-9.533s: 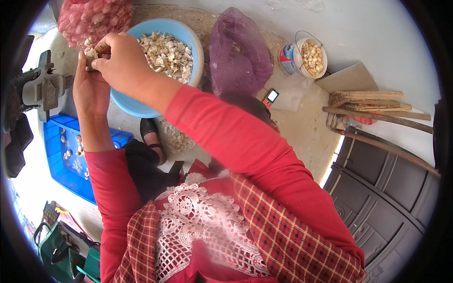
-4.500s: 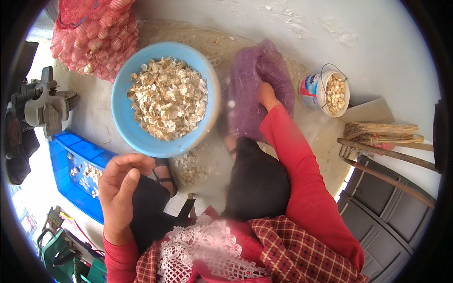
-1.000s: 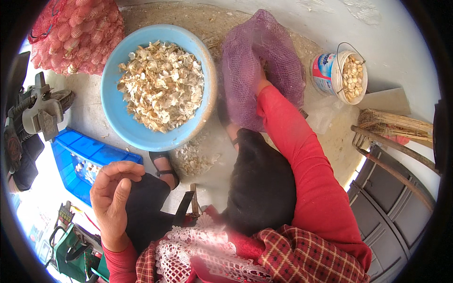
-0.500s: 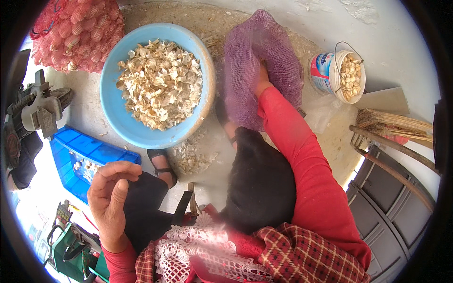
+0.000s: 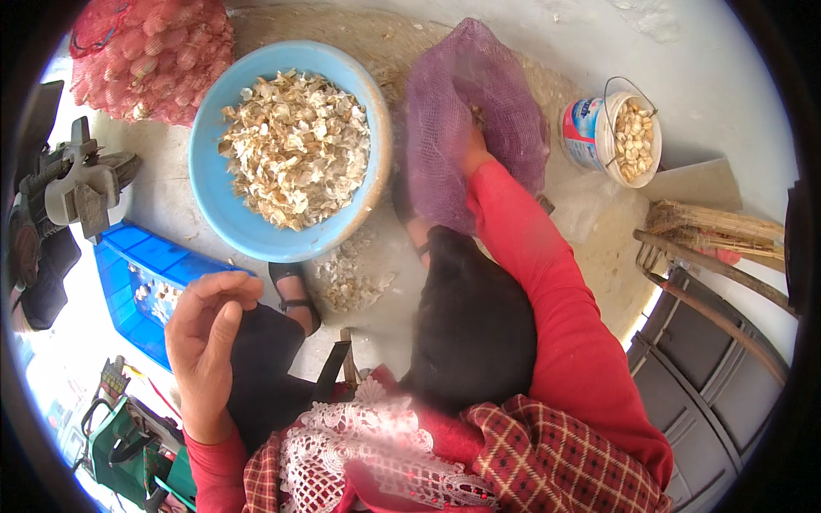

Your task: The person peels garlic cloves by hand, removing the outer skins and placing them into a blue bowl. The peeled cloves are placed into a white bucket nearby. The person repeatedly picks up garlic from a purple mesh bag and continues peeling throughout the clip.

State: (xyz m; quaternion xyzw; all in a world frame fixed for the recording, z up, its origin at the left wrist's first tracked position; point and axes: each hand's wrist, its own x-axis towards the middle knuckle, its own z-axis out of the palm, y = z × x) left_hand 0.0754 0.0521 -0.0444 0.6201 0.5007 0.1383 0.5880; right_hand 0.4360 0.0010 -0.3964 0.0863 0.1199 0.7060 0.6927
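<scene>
My right hand [image 5: 475, 154] reaches into the mouth of a purple mesh bag [image 5: 513, 98] on the floor. Its fingers are hidden inside, so what they touch does not show. Over my left knee, my left hand [image 5: 203, 355] hovers with loosely curled fingers and the thumb apart, nothing visible in it. Nearest to it is a blue plastic crate [image 5: 126, 267] with some pale pieces inside. Between the bag and a red mesh sack of garlic bulbs [image 5: 162, 64] stands a light blue basin [image 5: 203, 162], heaped with dry papery garlic skins [image 5: 295, 154].
Right of the bag stands a small bucket [image 5: 584, 132] of peeled garlic cloves [image 5: 634, 141]. A straw broom [image 5: 710, 222] and a long-handled fork [image 5: 718, 267] lean at the right. Loose skins [image 5: 352, 282] litter the floor by my foot. A green cart-like thing [image 5: 128, 449] is lower left.
The sack, basin and crate sit slightly farther right in the picture. My left hand has shifted a little to the right. My right hand stays in the mesh bag.
</scene>
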